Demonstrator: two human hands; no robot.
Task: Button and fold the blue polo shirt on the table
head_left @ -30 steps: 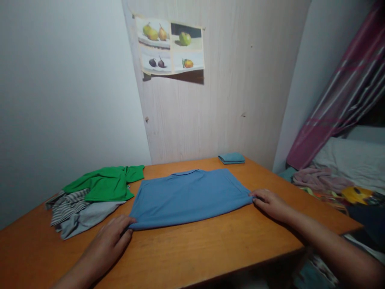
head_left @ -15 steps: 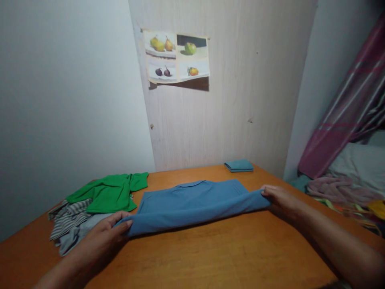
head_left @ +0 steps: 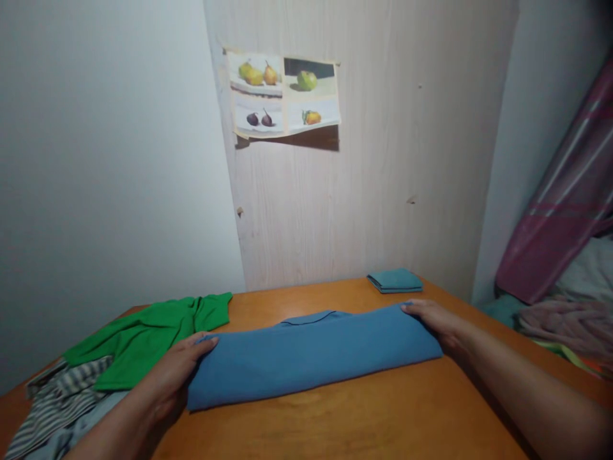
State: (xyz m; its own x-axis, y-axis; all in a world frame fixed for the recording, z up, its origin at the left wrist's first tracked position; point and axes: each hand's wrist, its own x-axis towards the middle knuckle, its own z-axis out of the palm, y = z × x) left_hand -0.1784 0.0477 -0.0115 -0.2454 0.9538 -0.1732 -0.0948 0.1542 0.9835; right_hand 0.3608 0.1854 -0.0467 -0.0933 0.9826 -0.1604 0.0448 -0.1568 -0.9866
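Observation:
A blue shirt (head_left: pixel 311 364) lies on the orange-brown tabletop (head_left: pixel 345 421), folded over into a long band across the middle. Behind the folded edge, part of its dark-lined neckline peeks out. My left hand (head_left: pixel 189 361) pinches the upper left corner of the band, thumb on top. At the upper right corner, my right hand (head_left: pixel 433 322) grips the fabric the same way. The undersides of both hands are partly hidden by the cloth.
To the left, a green T-shirt (head_left: pixel 158 338) lies over striped and grey clothes (head_left: pixel 67 390). A folded teal cloth (head_left: pixel 395 280) rests at the back right. Beyond the table's right edge are a pink curtain (head_left: pixel 550 211) and a mauve fabric heap (head_left: pixel 565 326).
Both hands have carried the shirt's near edge up and away from me, so it now covers most of the rest. The view has also shifted slightly.

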